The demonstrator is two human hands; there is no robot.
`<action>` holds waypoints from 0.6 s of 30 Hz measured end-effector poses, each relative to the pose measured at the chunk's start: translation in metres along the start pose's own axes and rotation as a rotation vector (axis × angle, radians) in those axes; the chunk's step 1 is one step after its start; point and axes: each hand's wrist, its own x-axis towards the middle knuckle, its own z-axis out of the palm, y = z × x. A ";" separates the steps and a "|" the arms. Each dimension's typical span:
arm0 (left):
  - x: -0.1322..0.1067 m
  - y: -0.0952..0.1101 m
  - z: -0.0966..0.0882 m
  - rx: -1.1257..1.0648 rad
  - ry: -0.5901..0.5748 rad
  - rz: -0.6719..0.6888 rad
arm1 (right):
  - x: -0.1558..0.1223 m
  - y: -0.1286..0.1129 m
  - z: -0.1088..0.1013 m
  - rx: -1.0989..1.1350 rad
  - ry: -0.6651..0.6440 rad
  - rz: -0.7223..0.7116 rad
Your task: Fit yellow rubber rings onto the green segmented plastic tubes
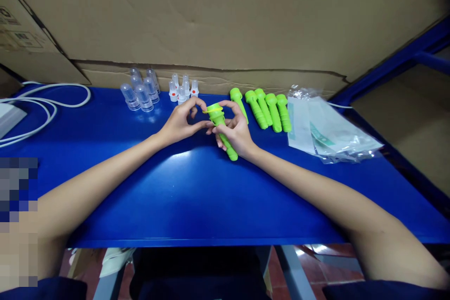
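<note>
A bright green flashlight-shaped body (229,147) is tilted above the blue table, its wide head up and its narrow end toward me. My right hand (239,133) wraps around it below the head, with the index finger reaching up to the rim. Around the head runs a thin yellow band (218,110). My left hand (183,122) comes in from the left, fingers curled, the index fingertip on the band's left side and the thumb near the body's neck. Behind my right hand lies another green body (235,94), partly hidden.
Several green bodies (272,111) lie to the right, beside clear plastic bags (330,126) with printed sheets. Clear domed tubes (144,97) and small clear pieces with red dots (173,91) stand at the back. A white cable (70,85) loops at left; cardboard (211,18) backs the blue table (176,206).
</note>
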 end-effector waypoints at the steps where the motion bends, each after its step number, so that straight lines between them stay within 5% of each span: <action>1: 0.000 0.000 0.001 -0.044 -0.003 -0.015 | 0.000 0.000 0.001 0.001 -0.001 0.000; 12: 0.003 -0.004 0.002 -0.424 -0.185 -0.215 | -0.002 0.002 0.001 0.009 -0.007 0.037; 18: 0.003 0.000 0.002 -0.373 -0.113 -0.156 | -0.002 0.002 0.001 0.040 -0.027 0.046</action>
